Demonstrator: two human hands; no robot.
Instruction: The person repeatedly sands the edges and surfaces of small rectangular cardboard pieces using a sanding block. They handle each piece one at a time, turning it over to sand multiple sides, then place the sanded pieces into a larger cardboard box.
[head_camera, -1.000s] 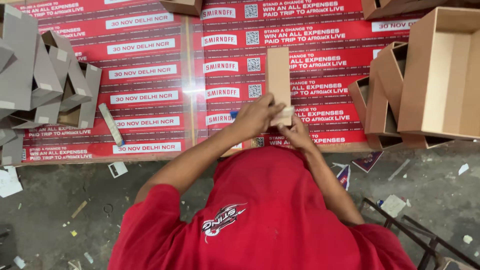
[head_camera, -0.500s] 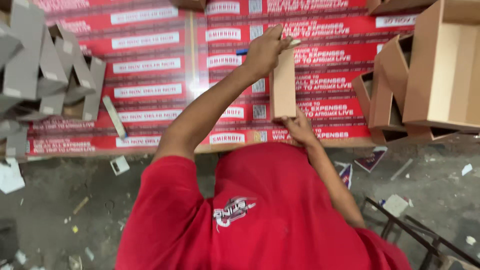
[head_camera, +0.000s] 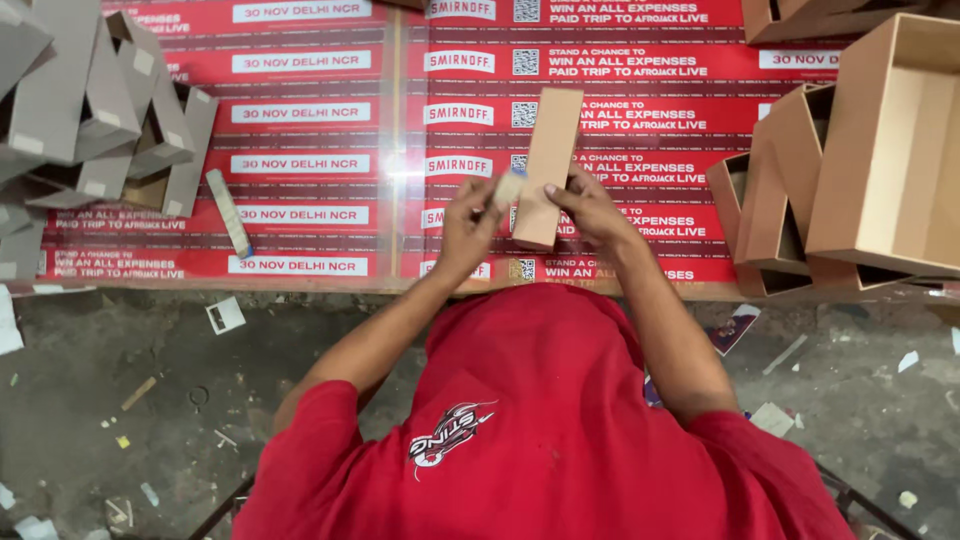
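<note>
Both hands meet over a table (head_camera: 330, 285) covered in red printed sheets. My right hand (head_camera: 592, 207) grips the lower end of a long, narrow brown cardboard piece (head_camera: 550, 150) that stands tilted away from me. My left hand (head_camera: 468, 225) pinches a small pale strip (head_camera: 507, 189) against the left side of that cardboard piece. A red shirt (head_camera: 540, 420) fills the lower middle of the view and hides whatever lies below the hands.
Open brown cardboard boxes (head_camera: 880, 150) are stacked at the table's right end. Grey folded cardboard pieces (head_camera: 90, 120) pile up at the left, with a loose strip (head_camera: 228, 212) beside them. Paper scraps litter the grey floor (head_camera: 150, 400).
My left arm, stretched out across the table half a second ago, has come back to the cardboard piece with a small pale strip in its fingers. The right hand kept its grip.
</note>
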